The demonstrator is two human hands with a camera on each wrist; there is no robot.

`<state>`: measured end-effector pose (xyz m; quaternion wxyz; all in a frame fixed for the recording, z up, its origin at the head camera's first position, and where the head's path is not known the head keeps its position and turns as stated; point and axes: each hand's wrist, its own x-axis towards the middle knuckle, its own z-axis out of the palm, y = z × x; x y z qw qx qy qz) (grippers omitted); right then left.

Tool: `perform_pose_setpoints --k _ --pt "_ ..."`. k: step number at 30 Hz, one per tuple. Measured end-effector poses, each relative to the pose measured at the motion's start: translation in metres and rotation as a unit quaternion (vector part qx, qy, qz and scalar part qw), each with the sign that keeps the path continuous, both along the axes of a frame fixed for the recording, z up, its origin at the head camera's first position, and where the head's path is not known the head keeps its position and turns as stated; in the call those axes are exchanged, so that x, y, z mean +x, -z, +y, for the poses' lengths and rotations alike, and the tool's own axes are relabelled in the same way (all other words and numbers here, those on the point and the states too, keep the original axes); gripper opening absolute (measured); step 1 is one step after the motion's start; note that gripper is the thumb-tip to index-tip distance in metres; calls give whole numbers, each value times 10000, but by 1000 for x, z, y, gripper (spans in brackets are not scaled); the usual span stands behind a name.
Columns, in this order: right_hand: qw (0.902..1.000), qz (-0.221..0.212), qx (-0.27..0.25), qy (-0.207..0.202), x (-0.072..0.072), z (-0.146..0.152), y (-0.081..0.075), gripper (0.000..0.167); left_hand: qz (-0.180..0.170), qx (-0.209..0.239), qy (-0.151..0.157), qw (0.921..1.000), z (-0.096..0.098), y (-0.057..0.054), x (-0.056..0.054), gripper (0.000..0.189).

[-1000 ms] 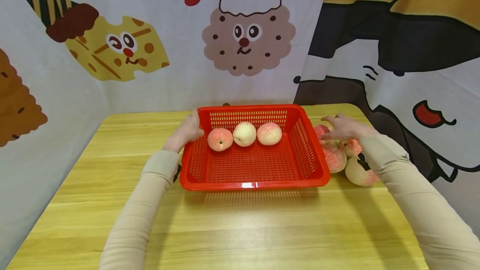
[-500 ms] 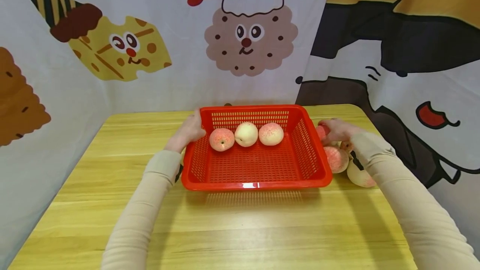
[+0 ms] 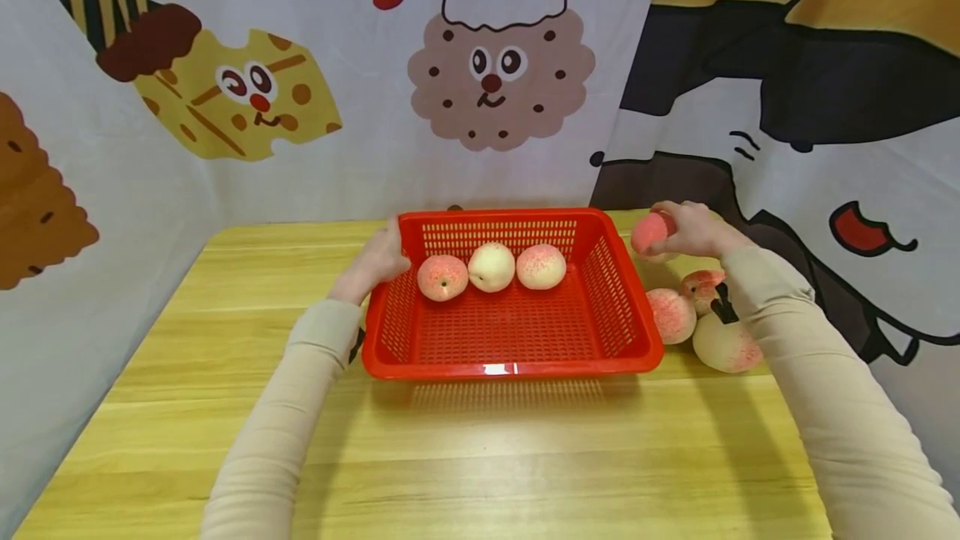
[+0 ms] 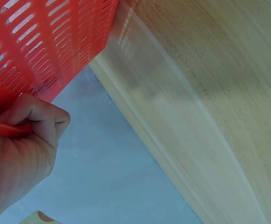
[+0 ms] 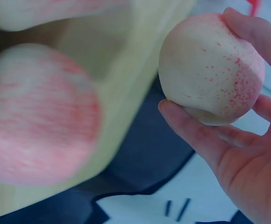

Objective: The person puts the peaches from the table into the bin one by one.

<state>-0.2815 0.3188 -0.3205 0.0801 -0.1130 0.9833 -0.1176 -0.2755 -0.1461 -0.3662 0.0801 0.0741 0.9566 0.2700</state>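
Note:
A red plastic basket (image 3: 510, 371) with slotted walls stands at the middle of the table, three peaches (image 3: 491, 267) in a row inside it. My left hand (image 3: 378, 255) grips the basket's left rim; in the left wrist view the fingers (image 4: 30, 112) curl over that rim. Just past the basket's right rim, my right hand (image 3: 697, 227) holds a peach (image 3: 651, 233) between thumb and fingers. The right wrist view shows this held peach (image 5: 210, 70) as pale with pink speckles, raised over the others. Below the hand, several more peaches (image 3: 670, 315) lie by the basket's right side.
The wooden table (image 3: 480, 457) carries everything, its back edge close to a cartoon-print cloth (image 3: 300, 190). A pale peach (image 3: 726, 344) lies partly under the right forearm in the head view. The basket's right wall (image 3: 611, 298) stands between the loose peaches and those inside.
My right hand has come down onto a peach at the basket's right, grasped it and raised it off the group. The left hand stays on the rim.

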Motion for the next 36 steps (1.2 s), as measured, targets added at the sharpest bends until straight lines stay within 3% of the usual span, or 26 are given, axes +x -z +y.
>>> perform_pose_setpoints --k 6,11,16,24,29,36 --pt "9996 218 -135 117 1 -15 -34 83 19 43 -48 10000 -1 0 0 87" --pt "9983 551 -159 -117 6 -41 -58 80 18 67 -49 10000 -2 1 0 86" --pt "9962 682 -129 -518 9 -77 -70 77 32 70 -78 9999 -2 1 1 86" --pt "9814 799 -275 -1724 10 -145 -60 72 -18 60 -126 9999 0 1 0 85" --pt "9722 534 -124 -2276 15 -186 -46 72 -23 51 -118 9999 0 0 0 86" --pt "9518 -14 287 -3055 26 -231 -28 72 -57 139 -156 9998 0 0 1 86"
